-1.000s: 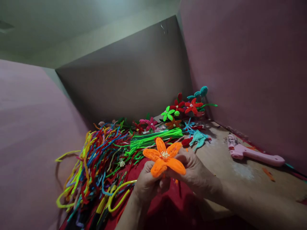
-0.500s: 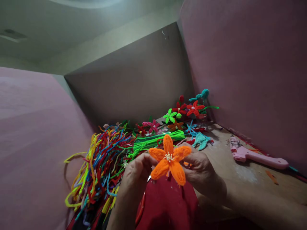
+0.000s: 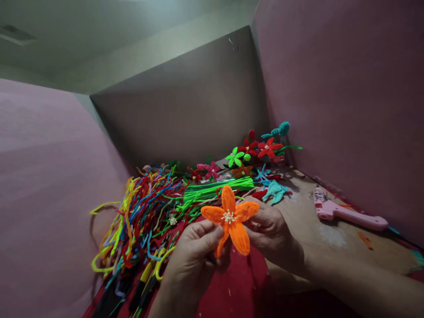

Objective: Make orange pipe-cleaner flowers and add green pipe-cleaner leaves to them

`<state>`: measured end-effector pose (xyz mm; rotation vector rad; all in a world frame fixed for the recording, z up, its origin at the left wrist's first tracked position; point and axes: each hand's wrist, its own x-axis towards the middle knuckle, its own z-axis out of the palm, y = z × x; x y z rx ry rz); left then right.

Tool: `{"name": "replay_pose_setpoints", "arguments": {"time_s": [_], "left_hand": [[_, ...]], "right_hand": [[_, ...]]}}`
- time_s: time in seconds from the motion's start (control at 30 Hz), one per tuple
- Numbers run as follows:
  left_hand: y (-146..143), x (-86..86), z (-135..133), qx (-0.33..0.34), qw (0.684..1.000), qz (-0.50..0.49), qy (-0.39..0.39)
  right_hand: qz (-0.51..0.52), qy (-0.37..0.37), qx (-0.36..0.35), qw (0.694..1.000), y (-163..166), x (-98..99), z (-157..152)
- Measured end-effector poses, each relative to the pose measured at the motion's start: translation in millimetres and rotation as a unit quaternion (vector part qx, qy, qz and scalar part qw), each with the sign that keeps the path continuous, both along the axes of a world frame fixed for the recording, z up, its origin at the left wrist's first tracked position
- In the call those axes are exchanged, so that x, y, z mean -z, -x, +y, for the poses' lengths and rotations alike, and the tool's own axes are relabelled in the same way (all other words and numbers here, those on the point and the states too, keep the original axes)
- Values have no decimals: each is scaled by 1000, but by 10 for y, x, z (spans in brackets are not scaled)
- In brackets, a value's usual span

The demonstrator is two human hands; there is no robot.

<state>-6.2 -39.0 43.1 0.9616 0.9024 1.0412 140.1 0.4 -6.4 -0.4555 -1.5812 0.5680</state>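
An orange pipe-cleaner flower (image 3: 239, 236) with several fuzzy petals and pale stamens at its centre faces me, held between both hands. My left hand (image 3: 198, 247) pinches the lower left petal, its thumb in front. Behind the right-hand petals, my right hand (image 3: 273, 234) is closed on the flower; its fingertips are partly hidden. Below the flower lies a dark red surface (image 3: 232, 287).
A heap of mixed pipe cleaners (image 3: 132, 225) lies at left, beside a bright green bundle (image 3: 218, 190). Finished flowers (image 3: 270, 148) stand at the back. A pink glue gun (image 3: 351, 214) rests on the right. Yellow-handled scissors (image 3: 160, 265) are by my left wrist.
My left hand has shifted up and right, its thumb now over the lower left petal. The flower moved slightly left. A blade and red handle seen below the left hand no longer show.
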Motion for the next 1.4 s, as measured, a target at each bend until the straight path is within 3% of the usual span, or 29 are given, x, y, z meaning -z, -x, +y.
{"name": "replay_pose_setpoints", "arguments": {"time_s": [0.17, 0.27, 0.4, 0.57, 0.73, 0.83, 1.0, 1.17, 1.27, 1.4], "left_hand": [[-8, 49, 14, 11, 997, 29, -70], [62, -22, 12, 20, 982, 122, -142], [124, -145, -6, -25, 964, 181, -192], [30, -221, 8, -61, 979, 149, -128], [-65, -197, 72, -51, 997, -36, -34], [-55, -172, 122, -25, 997, -77, -3], [37, -292, 172, -38, 994, 39, -94], [53, -512, 178, -30, 963, 183, -195], [-1, -535, 207, 13, 963, 214, -162], [-20, -463, 283, 50, 985, 139, -89]], "right_hand": [[22, 35, -20, 999, 0, 26, 0], [13, 50, -17, 999, -19, 53, 16], [17, 64, -32, 997, -34, 99, 35], [31, 75, -58, 995, -30, 132, 13], [35, 79, -65, 994, -21, 143, -15], [20, 70, -50, 996, -36, 129, -11], [-2, 55, -38, 998, -58, 124, 20], [-33, 17, -47, 998, -64, 104, 19], [-49, -25, -55, 997, -69, 54, 3], [-70, -41, -51, 995, -67, 20, -14]]}}
